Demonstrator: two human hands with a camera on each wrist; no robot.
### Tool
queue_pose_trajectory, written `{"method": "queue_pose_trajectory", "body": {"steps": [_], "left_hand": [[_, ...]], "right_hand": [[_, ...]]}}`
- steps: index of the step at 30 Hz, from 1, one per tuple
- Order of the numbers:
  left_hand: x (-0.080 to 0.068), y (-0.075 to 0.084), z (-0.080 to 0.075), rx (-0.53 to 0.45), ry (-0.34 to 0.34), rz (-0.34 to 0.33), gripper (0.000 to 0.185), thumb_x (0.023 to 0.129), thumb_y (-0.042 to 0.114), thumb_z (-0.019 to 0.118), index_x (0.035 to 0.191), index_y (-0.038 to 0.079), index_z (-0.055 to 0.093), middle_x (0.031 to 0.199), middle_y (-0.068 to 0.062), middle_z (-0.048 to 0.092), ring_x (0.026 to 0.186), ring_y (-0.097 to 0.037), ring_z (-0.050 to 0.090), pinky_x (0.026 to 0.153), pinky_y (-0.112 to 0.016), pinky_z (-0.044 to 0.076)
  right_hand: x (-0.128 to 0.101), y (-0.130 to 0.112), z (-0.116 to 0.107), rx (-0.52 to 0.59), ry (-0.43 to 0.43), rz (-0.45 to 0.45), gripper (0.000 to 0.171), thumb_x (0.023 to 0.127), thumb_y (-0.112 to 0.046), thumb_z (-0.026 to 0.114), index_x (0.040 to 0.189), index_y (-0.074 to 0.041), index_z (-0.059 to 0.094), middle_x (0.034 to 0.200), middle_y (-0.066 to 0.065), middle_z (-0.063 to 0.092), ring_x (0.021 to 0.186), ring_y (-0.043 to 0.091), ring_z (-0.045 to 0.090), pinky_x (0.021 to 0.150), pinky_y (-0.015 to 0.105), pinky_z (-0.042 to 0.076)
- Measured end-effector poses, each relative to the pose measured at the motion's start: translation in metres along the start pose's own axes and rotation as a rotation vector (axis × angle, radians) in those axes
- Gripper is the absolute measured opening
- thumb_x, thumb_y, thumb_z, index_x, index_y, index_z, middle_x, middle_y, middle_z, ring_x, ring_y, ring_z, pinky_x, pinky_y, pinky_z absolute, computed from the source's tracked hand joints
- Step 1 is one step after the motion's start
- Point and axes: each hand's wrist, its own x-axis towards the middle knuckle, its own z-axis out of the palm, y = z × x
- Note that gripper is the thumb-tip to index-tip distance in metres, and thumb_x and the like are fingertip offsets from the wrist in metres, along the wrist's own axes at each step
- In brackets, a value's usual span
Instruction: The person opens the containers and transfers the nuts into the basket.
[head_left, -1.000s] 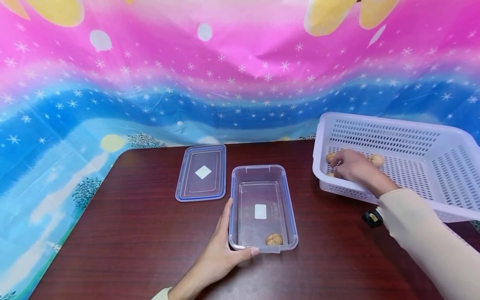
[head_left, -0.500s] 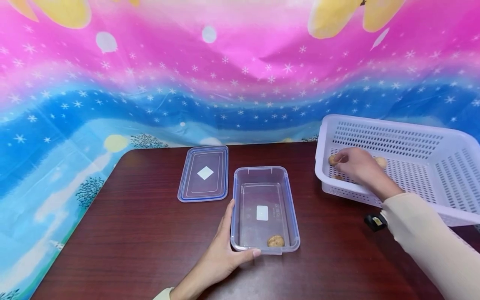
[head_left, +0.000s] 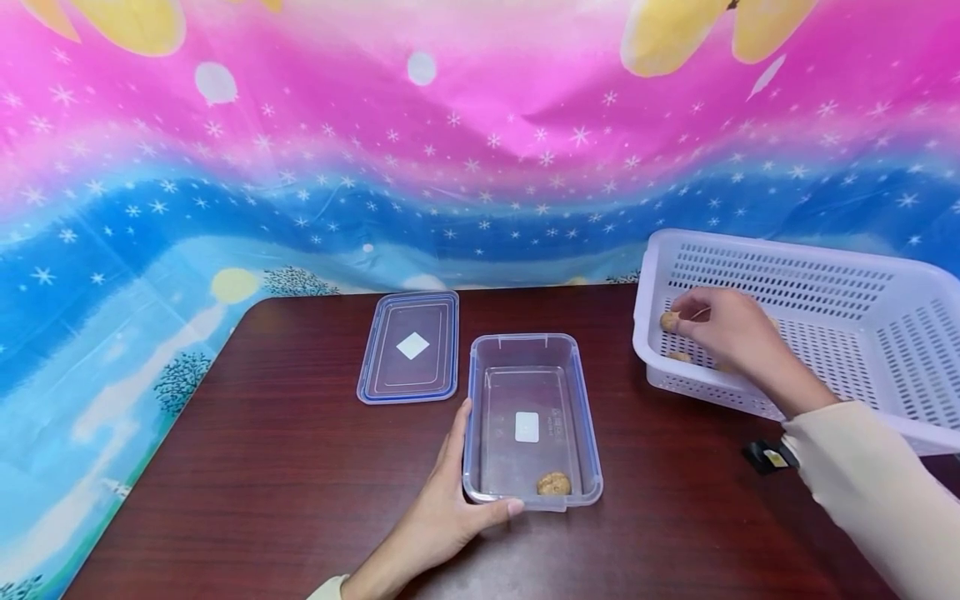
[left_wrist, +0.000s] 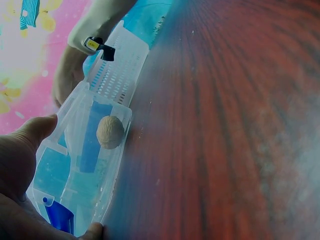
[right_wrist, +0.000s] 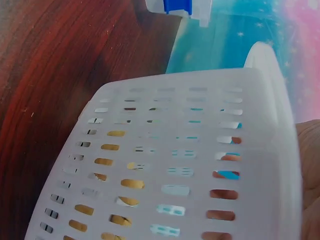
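Note:
My left hand point(head_left: 442, 492) grips the near left corner of a clear plastic food container point(head_left: 525, 354) with blue side edges, the thumb over its front rim. A single walnut point(head_left: 553, 484) lies inside at the near right end; the left wrist view shows the same walnut point(left_wrist: 110, 132) through the clear wall. Over the left part of a white perforated basket point(head_left: 817, 321), my right hand point(head_left: 731, 329) pinches another walnut point(head_left: 669, 321) between thumb and fingertips. More walnuts point(head_left: 678, 356) lie on the basket floor below, partly hidden by the hand.
The container's lid point(head_left: 411, 367), with blue edging and a white diamond label, lies flat on the dark wooden table point(head_left: 300, 475), left of the container. A patterned cloth point(head_left: 480, 150) hangs behind the table. In the right wrist view the basket wall point(right_wrist: 160, 150) hides most of the basket's contents.
Inside the basket my right hand has risen a little and shifted slightly right, its fingertips now on a walnut at the left. The left hand and container stay put; the view shifts slightly.

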Motion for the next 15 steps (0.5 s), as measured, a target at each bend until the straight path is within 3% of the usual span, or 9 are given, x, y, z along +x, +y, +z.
{"method": "queue_pose_trajectory", "body": {"steps": [11,15], "left_hand": [[0.000,0.000,0.000,0.001,-0.004,0.002,0.128,0.075,0.039,0.094,0.167,0.046,0.005,0.175,-0.004,0.018,0.156,-0.029,0.026,0.122,-0.063,0.024],[0.000,0.000,0.000,0.004,-0.003,0.003,0.128,0.075,0.040,0.094,0.167,0.045,0.005,0.174,-0.003,0.018,0.156,-0.028,0.027,0.122,-0.062,0.025]], "right_hand": [[-0.011,0.001,0.003,-0.031,0.021,-0.059,0.031,0.097,-0.016,0.070,0.124,-0.001,0.072,0.122,0.029,0.071,0.113,0.046,0.065,0.094,0.063,0.048],[-0.018,-0.006,0.006,-0.025,0.064,-0.124,0.032,0.095,-0.014,0.072,0.124,0.000,0.072,0.122,0.028,0.072,0.114,0.047,0.065,0.094,0.063,0.048]]}}
